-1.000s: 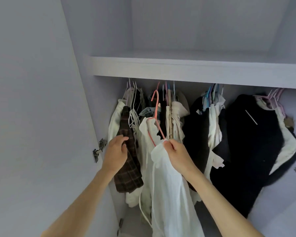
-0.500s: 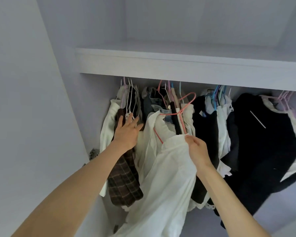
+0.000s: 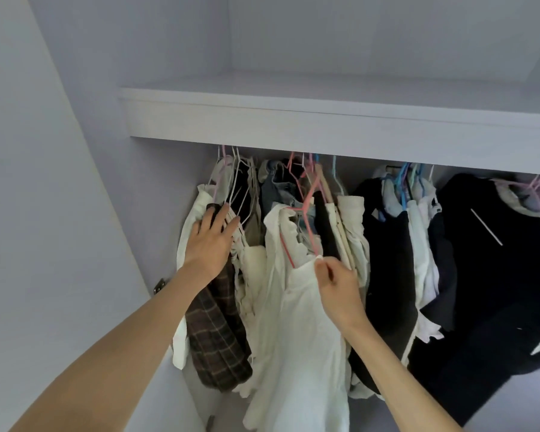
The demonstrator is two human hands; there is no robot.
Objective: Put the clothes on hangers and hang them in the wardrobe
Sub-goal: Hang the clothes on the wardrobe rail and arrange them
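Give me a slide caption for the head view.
Right hand lifts white garment on pink hanger; left hand parts hung clothes.

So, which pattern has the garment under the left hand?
Dark brown plaid garment, with lighter lines crossing; the head view shows it below the left hand.

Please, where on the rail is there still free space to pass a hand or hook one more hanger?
One gap shows: bare rail between the cream garments and the blue hangers. Left of it, hangers sit packed, where the left hand presses clothes aside. The shelf hides the rest of the rail.
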